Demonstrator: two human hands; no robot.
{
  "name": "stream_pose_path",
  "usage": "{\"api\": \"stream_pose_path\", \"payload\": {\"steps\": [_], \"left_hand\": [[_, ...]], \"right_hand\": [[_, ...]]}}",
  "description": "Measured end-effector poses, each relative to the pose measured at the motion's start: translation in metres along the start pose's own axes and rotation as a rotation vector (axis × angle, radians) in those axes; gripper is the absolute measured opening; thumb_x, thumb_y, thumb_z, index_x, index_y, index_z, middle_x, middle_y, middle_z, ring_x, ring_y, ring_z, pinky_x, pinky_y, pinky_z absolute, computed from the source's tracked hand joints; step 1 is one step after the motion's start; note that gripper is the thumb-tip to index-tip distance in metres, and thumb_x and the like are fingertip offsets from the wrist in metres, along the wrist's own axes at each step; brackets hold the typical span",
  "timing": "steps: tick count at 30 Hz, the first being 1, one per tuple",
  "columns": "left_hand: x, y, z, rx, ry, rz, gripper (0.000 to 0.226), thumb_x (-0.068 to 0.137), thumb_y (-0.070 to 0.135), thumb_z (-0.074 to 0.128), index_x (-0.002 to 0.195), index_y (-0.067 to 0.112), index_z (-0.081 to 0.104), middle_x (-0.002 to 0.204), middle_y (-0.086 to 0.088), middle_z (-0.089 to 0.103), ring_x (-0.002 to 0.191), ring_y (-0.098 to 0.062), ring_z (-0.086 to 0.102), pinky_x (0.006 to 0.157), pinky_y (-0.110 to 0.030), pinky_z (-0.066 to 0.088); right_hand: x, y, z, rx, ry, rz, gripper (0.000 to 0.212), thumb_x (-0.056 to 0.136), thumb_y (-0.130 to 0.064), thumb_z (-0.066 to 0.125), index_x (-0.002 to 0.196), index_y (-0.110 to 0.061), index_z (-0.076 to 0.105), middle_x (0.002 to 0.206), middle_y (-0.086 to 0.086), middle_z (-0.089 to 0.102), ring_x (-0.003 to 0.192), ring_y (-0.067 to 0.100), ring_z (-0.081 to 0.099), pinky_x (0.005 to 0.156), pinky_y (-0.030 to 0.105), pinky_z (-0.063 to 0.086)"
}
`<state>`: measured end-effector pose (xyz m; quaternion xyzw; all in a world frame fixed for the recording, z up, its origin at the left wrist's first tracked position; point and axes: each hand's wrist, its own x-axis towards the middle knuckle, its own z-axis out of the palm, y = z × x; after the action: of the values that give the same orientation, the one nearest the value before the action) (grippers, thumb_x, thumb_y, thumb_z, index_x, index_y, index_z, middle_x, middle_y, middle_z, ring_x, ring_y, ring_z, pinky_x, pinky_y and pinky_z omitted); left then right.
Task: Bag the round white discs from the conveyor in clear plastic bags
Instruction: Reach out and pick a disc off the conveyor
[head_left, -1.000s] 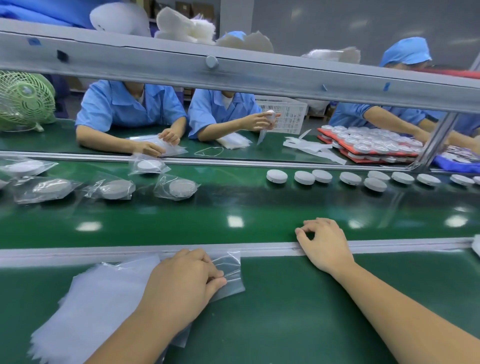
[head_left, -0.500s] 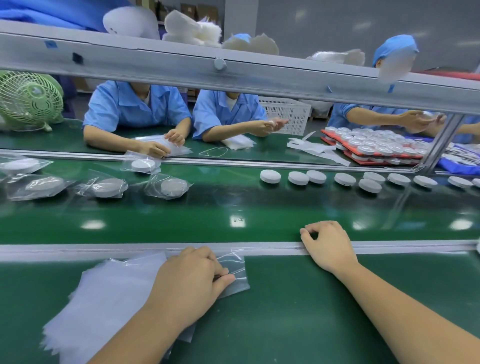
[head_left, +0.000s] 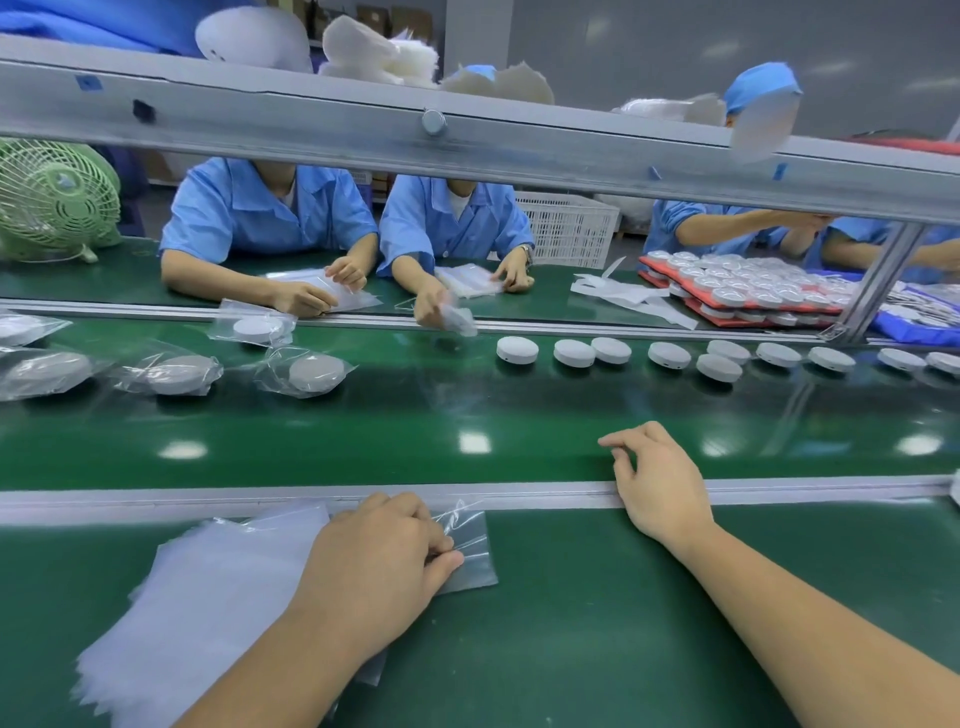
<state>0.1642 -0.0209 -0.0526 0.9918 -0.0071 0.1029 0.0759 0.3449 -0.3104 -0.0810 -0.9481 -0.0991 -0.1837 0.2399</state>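
green conveyor (head_left: 467, 415) bears white discs (head_left: 517, 349) — left hand (head_left: 379, 561) pinches clear bag (head_left: 470, 545).

top bag (head_left: 470, 551): mostly hidden under left hand (head_left: 379, 556)
rightmost disc (head_left: 946, 362): cut by edge
far worker's hand (head_left: 434, 310): blurred — grip unreadable

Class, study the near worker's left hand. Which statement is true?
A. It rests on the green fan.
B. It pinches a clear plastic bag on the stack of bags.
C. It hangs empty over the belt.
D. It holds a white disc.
B: the left hand has its fingers and thumb curled on a clear plastic bag atop the stack of bags, while the right hand lies empty across the rail.
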Motion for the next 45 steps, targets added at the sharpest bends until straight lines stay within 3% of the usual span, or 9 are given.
{"api": "stream_pose_path", "payload": {"steps": [7, 21, 28, 45], "left_hand": [[0.0009, -0.0005, 0.0011, -0.013, 0.004, 0.009, 0.036, 0.093, 0.068, 0.042, 0.108, 0.048, 0.069, 0.103, 0.025, 0.053, 0.094, -0.003, 0.044, 0.077, -0.025, 0.044], [-0.0004, 0.0013, 0.0038, -0.013, -0.002, 0.001, 0.043, 0.093, 0.070, 0.039, 0.120, 0.049, 0.065, 0.106, 0.026, 0.048, 0.097, -0.002, 0.041, 0.077, -0.024, 0.038], [-0.0006, 0.0019, 0.0059, -0.038, 0.014, 0.004, 0.045, 0.092, 0.072, 0.038, 0.120, 0.048, 0.064, 0.105, 0.026, 0.046, 0.098, -0.001, 0.042, 0.077, -0.021, 0.039], [0.0013, 0.0043, 0.0087, -0.055, 0.041, 0.014, 0.046, 0.092, 0.070, 0.035, 0.121, 0.047, 0.063, 0.102, 0.024, 0.043, 0.102, 0.000, 0.042, 0.079, -0.023, 0.039]], "right_hand": [[0.0015, 0.0034, 0.0027, 0.047, -0.003, -0.035, 0.027, 0.105, -0.019, 0.047, 0.117, -0.034, 0.066, 0.105, -0.018, 0.047, 0.083, 0.008, 0.056, 0.073, 0.030, 0.045], [0.0005, 0.0008, 0.0020, 0.049, -0.014, 0.013, 0.020, 0.098, -0.026, 0.055, 0.111, -0.036, 0.066, 0.101, -0.020, 0.054, 0.082, -0.010, 0.055, 0.071, 0.024, 0.040], [0.0011, 0.0006, 0.0023, 0.045, -0.022, 0.021, 0.025, 0.093, -0.020, 0.054, 0.108, -0.035, 0.067, 0.093, -0.018, 0.051, 0.078, 0.001, 0.057, 0.071, 0.027, 0.045], [0.0023, -0.0027, 0.0010, 0.025, -0.020, 0.037, 0.016, 0.089, -0.028, 0.056, 0.087, -0.041, 0.064, 0.091, -0.020, 0.057, 0.076, -0.002, 0.058, 0.063, 0.020, 0.040]]}}
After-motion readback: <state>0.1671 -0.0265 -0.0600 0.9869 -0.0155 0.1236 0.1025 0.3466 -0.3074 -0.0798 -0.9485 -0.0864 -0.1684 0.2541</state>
